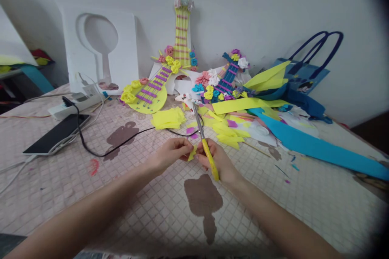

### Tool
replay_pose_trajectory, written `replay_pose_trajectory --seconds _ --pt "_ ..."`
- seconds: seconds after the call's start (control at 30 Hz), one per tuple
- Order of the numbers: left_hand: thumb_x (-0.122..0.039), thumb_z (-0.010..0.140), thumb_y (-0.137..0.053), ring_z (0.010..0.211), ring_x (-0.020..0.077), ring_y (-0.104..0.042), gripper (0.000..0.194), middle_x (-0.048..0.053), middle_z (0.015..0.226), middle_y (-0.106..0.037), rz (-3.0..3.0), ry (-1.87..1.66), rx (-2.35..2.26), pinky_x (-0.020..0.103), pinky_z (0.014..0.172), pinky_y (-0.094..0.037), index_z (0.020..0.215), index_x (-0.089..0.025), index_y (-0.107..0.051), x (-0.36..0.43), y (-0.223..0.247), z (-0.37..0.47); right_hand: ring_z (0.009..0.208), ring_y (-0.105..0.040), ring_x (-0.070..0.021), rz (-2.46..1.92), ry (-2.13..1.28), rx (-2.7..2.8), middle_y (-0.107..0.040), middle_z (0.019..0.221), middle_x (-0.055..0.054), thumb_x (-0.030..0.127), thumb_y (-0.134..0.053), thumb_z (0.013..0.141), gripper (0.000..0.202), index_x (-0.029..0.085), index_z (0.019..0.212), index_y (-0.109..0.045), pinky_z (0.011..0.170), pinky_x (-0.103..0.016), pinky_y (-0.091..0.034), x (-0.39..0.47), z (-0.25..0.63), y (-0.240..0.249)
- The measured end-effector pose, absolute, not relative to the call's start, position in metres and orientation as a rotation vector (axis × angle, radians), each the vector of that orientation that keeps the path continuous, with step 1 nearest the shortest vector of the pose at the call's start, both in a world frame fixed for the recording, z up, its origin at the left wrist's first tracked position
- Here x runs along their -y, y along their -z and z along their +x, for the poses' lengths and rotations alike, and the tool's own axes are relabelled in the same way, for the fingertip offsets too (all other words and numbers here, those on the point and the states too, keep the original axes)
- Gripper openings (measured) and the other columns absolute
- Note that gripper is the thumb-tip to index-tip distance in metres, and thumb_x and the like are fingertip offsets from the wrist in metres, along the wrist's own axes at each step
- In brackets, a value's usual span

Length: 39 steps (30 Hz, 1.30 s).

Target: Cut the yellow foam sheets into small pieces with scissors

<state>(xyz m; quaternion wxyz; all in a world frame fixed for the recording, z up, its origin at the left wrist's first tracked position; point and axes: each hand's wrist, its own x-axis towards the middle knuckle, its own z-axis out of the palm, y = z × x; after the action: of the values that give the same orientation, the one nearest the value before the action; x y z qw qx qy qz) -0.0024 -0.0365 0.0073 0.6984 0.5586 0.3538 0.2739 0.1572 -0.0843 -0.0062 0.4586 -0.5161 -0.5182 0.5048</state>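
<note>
My left hand (174, 154) pinches a small piece of yellow paper (192, 153) between thumb and fingertips. Close beside it on the right, my right hand (219, 162) has yellow-handled scissors (209, 158) lying across its fingers, with the blades pointing away from me. Its fingertips are at the right edge of the same yellow piece. Beyond my left hand lies a stack of yellow paper pieces (168, 118). Loose yellow scraps (228, 134) are spread out past my right hand. A white glue gun (188, 103) sits beyond the scissor tips, partly covered by them.
Paper-flower-decorated guitar shapes (148, 96) stand along the wall. At left are a phone (56, 133), a power strip (75, 100) and a black cable (121, 144). Blue paper (322, 141) stretches across the right, before a blue bag (310, 77). A thin stick (257, 149) lies right of centre.
</note>
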Motion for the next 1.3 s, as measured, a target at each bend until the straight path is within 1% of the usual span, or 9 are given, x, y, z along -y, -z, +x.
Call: replay_pose_trajectory --seconds 0.13,0.23,0.33,0.57,0.73,0.83,1.0,1.17,1.3 --pt "-0.040 0.075 -0.060 0.063 0.0101 -0.054 0.028 0.000 0.068 -0.057 1.230 -0.626 -0.805 0.026 0.065 -0.044 0.072 -0.013 -0.055 0.035 -0.011 -0.004 0.049 -0.041 -0.0071 -1.305 -1.263 1.230 -0.049 0.066 0.005 0.026 -0.064 0.064 0.026 0.020 0.078 -0.043 0.041 -0.019 -0.034 0.084 0.156 0.002" --pt "-0.038 0.069 -0.068 0.062 0.0094 -0.053 0.029 0.001 0.070 -0.058 1.280 -0.574 -0.759 0.024 0.062 -0.043 0.078 -0.013 -0.056 0.035 -0.012 -0.004 0.046 -0.040 -0.0067 -1.309 -1.299 1.169 -0.048 0.065 0.005 0.029 -0.065 0.064 0.028 0.020 0.077 -0.042 0.038 -0.019 -0.033 0.085 0.157 -0.001" --pt "-0.034 0.064 -0.072 0.063 0.0096 -0.053 0.030 0.001 0.070 -0.058 1.239 -0.573 -0.763 0.025 0.062 -0.043 0.077 -0.012 -0.056 0.034 -0.008 -0.002 0.044 -0.040 -0.0062 -1.278 -1.341 1.120 -0.048 0.066 0.006 0.032 -0.067 0.063 0.030 0.021 0.077 -0.043 0.038 -0.020 -0.034 0.084 0.159 0.000" --pt "-0.034 0.067 -0.070 0.063 0.0094 -0.052 0.028 0.001 0.072 -0.058 1.228 -0.573 -0.723 0.024 0.061 -0.042 0.079 -0.013 -0.056 0.033 0.001 -0.001 0.040 -0.039 -0.0050 -1.323 -1.366 1.104 -0.048 0.064 0.006 0.033 -0.068 0.063 0.030 0.020 0.077 -0.044 0.035 -0.020 -0.035 0.084 0.162 0.004" --pt "-0.034 0.065 -0.072 0.067 0.0113 -0.055 0.032 0.002 0.075 -0.059 1.425 -0.680 -0.746 0.025 0.062 -0.043 0.081 -0.013 -0.054 0.039 0.002 0.002 0.041 -0.040 -0.0054 -1.339 -1.365 1.046 -0.049 0.062 0.006 0.033 -0.067 0.064 0.030 0.020 0.079 -0.044 0.034 -0.018 -0.035 0.082 0.161 0.007" --pt "-0.034 0.068 -0.069 0.065 0.0111 -0.055 0.029 0.002 0.074 -0.058 1.526 -0.711 -0.801 0.025 0.061 -0.044 0.081 -0.014 -0.053 0.039 0.004 0.002 0.042 -0.041 -0.0058 -1.340 -1.344 1.071 -0.050 0.064 0.006 0.034 -0.069 0.063 0.031 0.020 0.079 -0.045 0.034 -0.019 -0.035 0.081 0.162 0.007" --pt "-0.032 0.073 -0.065 0.072 0.0126 -0.058 0.025 0.004 0.080 -0.060 1.466 -0.759 -0.744 0.027 0.067 -0.046 0.086 -0.013 -0.055 0.037 0.002 0.000 0.042 -0.040 -0.0051 -1.322 -1.329 1.103 -0.048 0.065 0.006 0.034 -0.068 0.065 0.031 0.020 0.079 -0.045 0.034 -0.019 -0.036 0.084 0.164 0.006" --pt "-0.031 0.069 -0.069 0.072 0.0131 -0.059 0.029 0.004 0.080 -0.062 1.490 -0.692 -0.709 0.028 0.068 -0.047 0.087 -0.013 -0.055 0.038 -0.001 -0.001 0.043 -0.041 -0.0051 -1.302 -1.327 1.104 -0.050 0.067 0.006 0.034 -0.069 0.066 0.031 0.020 0.081 -0.045 0.036 -0.019 -0.036 0.085 0.165 0.008" --pt "-0.030 0.070 -0.069 0.072 0.0128 -0.059 0.026 0.004 0.078 -0.062 1.449 -0.705 -0.691 0.027 0.068 -0.046 0.084 -0.012 -0.056 0.039 0.000 0.000 0.042 -0.041 -0.0050 -1.293 -1.325 1.098 -0.051 0.066 0.006 0.035 -0.070 0.064 0.032 0.020 0.080 -0.046 0.036 -0.019 -0.036 0.086 0.165 0.004"
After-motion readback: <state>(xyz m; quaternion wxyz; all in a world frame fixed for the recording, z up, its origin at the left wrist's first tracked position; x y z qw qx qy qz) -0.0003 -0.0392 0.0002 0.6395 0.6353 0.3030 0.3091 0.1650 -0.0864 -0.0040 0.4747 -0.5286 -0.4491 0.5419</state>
